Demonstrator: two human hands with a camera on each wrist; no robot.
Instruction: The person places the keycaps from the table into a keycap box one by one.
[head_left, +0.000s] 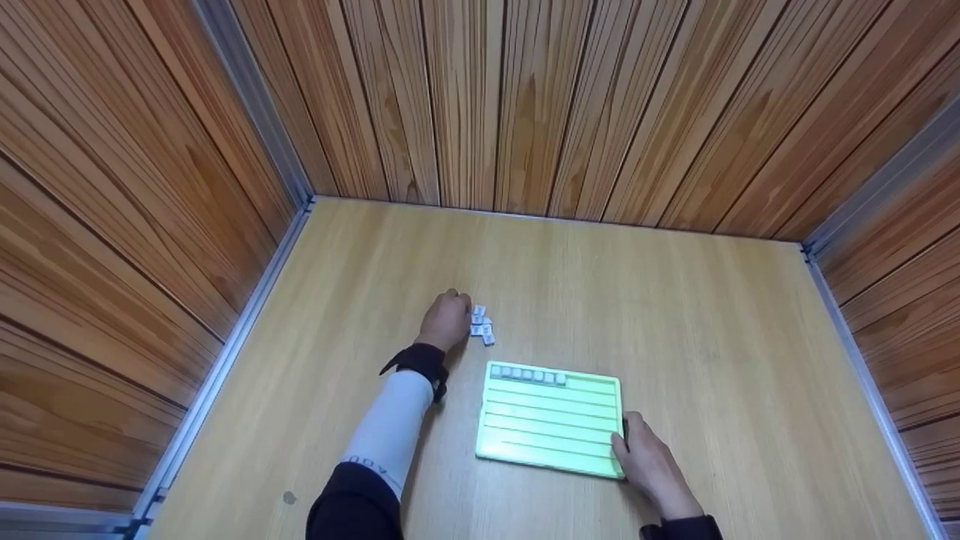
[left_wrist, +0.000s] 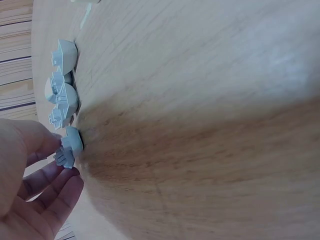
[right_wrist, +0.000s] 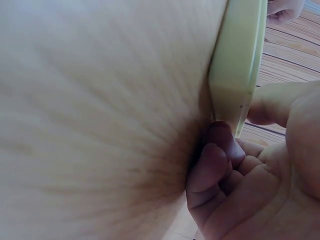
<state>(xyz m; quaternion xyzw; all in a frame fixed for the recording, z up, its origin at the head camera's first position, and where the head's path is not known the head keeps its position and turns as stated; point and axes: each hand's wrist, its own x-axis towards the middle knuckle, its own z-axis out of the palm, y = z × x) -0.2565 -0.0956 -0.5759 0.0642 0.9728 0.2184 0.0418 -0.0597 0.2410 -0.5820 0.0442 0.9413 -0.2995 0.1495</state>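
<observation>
My left hand [head_left: 447,319] pinches a pale keycap [left_wrist: 72,145] between thumb and fingers, close over the tabletop in the left wrist view. Several more white keycaps [head_left: 481,327] lie in a small loose cluster just right of that hand, their hollow undersides showing at the left wrist. Below the cluster lies a light green ridged tray [head_left: 547,439], with a line of keycaps [head_left: 529,375] along the left part of its top row. My right hand [head_left: 651,461] grips the tray's right edge, thumb over the rim and fingers curled against its side.
A wooden table [head_left: 360,300] carries everything. Plank-patterned walls [head_left: 525,105] stand at the back and both sides, with grey metal strips [head_left: 247,300] along the side edges. A small dark round spot [head_left: 289,497] marks the table at front left.
</observation>
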